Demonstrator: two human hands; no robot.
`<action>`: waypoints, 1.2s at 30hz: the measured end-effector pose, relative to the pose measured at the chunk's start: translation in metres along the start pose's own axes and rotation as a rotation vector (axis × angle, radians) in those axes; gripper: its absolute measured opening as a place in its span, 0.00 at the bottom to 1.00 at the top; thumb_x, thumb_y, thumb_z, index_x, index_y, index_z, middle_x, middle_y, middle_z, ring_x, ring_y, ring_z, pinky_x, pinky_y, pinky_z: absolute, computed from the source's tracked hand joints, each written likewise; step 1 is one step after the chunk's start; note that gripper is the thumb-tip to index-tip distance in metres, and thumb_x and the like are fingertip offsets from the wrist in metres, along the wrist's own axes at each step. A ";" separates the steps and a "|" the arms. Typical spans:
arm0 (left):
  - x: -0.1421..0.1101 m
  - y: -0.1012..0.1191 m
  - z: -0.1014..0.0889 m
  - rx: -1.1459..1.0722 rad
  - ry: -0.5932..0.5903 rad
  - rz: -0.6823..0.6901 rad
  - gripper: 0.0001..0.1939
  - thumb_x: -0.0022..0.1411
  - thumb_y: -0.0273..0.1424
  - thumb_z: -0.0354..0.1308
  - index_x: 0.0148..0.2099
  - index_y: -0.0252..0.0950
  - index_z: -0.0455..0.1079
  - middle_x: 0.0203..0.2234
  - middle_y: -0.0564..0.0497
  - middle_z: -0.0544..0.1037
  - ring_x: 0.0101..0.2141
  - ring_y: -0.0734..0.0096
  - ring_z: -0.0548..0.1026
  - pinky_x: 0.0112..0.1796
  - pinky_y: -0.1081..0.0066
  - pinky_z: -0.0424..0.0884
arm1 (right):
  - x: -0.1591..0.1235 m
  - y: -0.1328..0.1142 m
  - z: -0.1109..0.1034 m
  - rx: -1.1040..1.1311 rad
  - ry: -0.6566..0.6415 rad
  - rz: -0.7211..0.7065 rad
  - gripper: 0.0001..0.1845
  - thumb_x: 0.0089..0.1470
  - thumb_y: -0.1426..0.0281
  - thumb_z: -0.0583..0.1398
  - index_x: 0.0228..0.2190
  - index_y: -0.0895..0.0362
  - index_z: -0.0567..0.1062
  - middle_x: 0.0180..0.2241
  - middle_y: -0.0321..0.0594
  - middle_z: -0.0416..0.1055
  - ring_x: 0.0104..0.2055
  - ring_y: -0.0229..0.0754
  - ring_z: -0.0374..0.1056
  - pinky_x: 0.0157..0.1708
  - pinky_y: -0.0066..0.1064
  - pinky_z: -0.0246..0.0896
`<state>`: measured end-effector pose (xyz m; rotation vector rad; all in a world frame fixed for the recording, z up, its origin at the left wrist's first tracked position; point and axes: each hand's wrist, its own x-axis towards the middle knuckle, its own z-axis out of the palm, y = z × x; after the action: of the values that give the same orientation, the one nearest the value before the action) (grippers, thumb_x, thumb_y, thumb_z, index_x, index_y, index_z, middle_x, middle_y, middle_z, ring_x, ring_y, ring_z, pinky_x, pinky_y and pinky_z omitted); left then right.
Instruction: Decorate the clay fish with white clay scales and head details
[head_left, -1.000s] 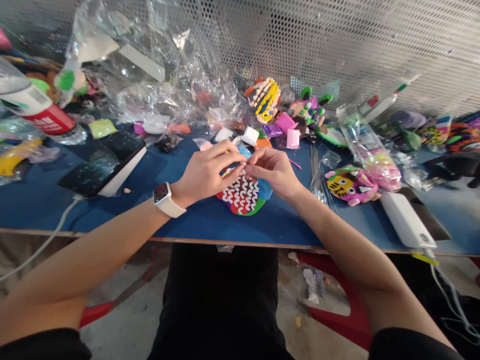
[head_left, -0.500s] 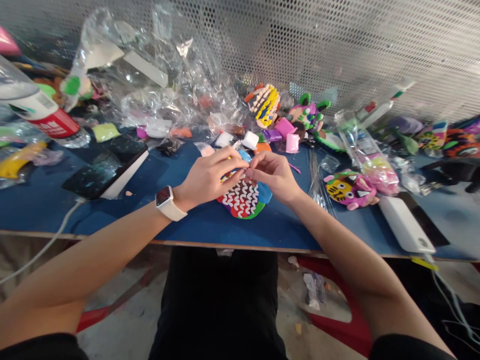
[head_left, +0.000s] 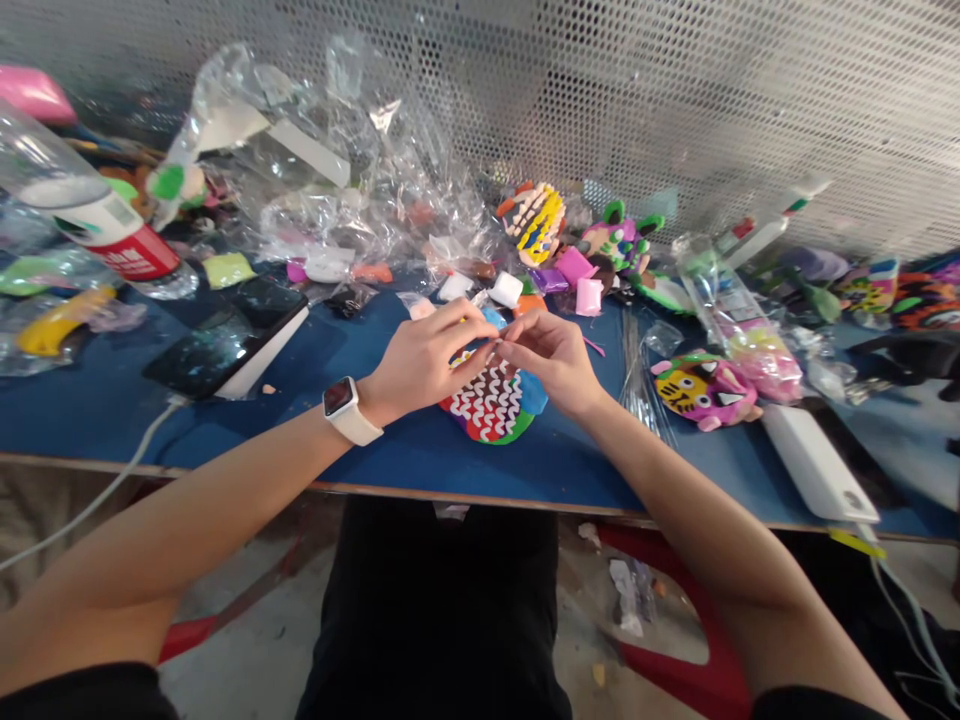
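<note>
My left hand (head_left: 435, 352) and my right hand (head_left: 551, 358) meet fingertip to fingertip above a colourful clay piece (head_left: 487, 405). Both hands are pinched; whatever sits between the fingertips is too small to make out. The clay piece lies flat on the blue table (head_left: 360, 455), red and green at its lower edge, with rows of white wavy strips and a blue part on its right. My hands hide its upper portion. Just beyond them lie white clay packets (head_left: 506, 290) and pink clay packets (head_left: 589, 296).
A phone (head_left: 225, 340) on a cable and a bottle with a red label (head_left: 112, 230) stand at left. Crumpled clear bags (head_left: 360, 190) fill the back. To the right are thin wires (head_left: 637, 380), a pink-and-yellow clay face (head_left: 705, 390) and a white power bank (head_left: 817, 460).
The whole view has shifted slightly, so things appear a little lower and further right. My hands keep the same pinched pose over the clay piece.
</note>
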<state>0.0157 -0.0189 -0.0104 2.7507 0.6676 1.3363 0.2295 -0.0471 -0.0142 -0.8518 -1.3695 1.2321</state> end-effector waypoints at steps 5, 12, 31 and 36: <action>-0.001 -0.002 0.001 0.002 0.000 -0.010 0.09 0.77 0.32 0.56 0.51 0.36 0.77 0.42 0.46 0.81 0.42 0.66 0.82 0.41 0.67 0.77 | -0.001 0.003 0.001 -0.058 0.041 -0.018 0.23 0.47 0.55 0.79 0.32 0.53 0.76 0.29 0.34 0.78 0.29 0.38 0.75 0.27 0.30 0.72; 0.000 0.000 -0.001 -0.033 -0.006 -0.034 0.10 0.77 0.32 0.55 0.50 0.36 0.77 0.42 0.46 0.81 0.36 0.69 0.80 0.38 0.68 0.76 | 0.000 -0.007 -0.012 -0.259 0.014 -0.114 0.20 0.52 0.54 0.77 0.35 0.53 0.78 0.32 0.36 0.80 0.33 0.40 0.77 0.31 0.32 0.74; 0.002 -0.001 0.000 -0.007 -0.100 -0.118 0.12 0.76 0.34 0.53 0.48 0.38 0.78 0.42 0.46 0.81 0.29 0.71 0.74 0.36 0.66 0.74 | -0.015 -0.054 -0.037 -0.921 -0.790 -0.003 0.09 0.56 0.77 0.66 0.32 0.52 0.85 0.26 0.28 0.79 0.27 0.34 0.72 0.33 0.29 0.60; 0.003 0.000 -0.001 -0.015 -0.105 -0.112 0.11 0.76 0.33 0.54 0.49 0.37 0.78 0.42 0.46 0.80 0.30 0.70 0.75 0.36 0.66 0.73 | -0.015 -0.053 -0.038 -0.892 -0.801 -0.012 0.10 0.56 0.79 0.65 0.32 0.53 0.85 0.28 0.29 0.81 0.28 0.34 0.73 0.34 0.28 0.61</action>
<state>0.0159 -0.0177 -0.0078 2.7043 0.7883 1.1611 0.2762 -0.0651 0.0302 -0.9565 -2.6747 0.9507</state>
